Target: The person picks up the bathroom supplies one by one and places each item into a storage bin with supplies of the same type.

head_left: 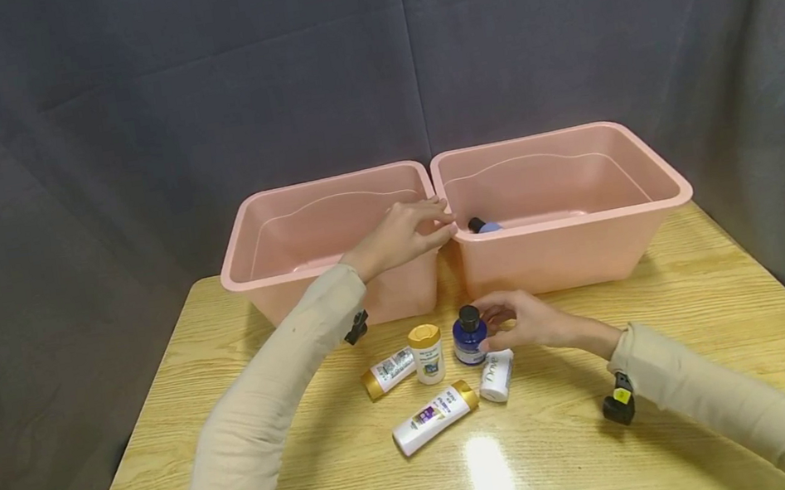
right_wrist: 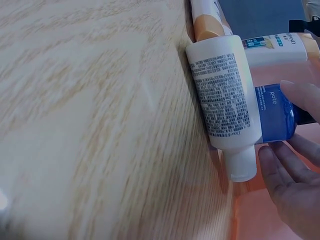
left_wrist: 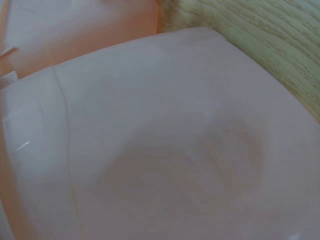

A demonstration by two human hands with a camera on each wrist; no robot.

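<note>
My right hand (head_left: 496, 329) is curled round a small blue bottle (head_left: 469, 338) with a black cap, which stands upright on the wooden table (head_left: 677, 339). In the right wrist view my fingers (right_wrist: 287, 182) lie against the blue bottle (right_wrist: 276, 114), with a white bottle (right_wrist: 225, 95) lying beside it. My left hand (head_left: 434, 221) hovers with loose fingers, holding nothing, over the meeting rims of the left pink bin (head_left: 249, 240) and the right pink bin (head_left: 645, 167). A black-capped bottle (head_left: 484, 225) lies inside the right bin. The left wrist view shows only the bin's pink inside (left_wrist: 150, 150).
Near the blue bottle are a standing white bottle with a gold cap (head_left: 426, 352), two lying gold-capped bottles (head_left: 389, 372) (head_left: 435, 418) and a lying white bottle (head_left: 497, 376). Both bins stand at the table's far edge, with dark cloth behind them.
</note>
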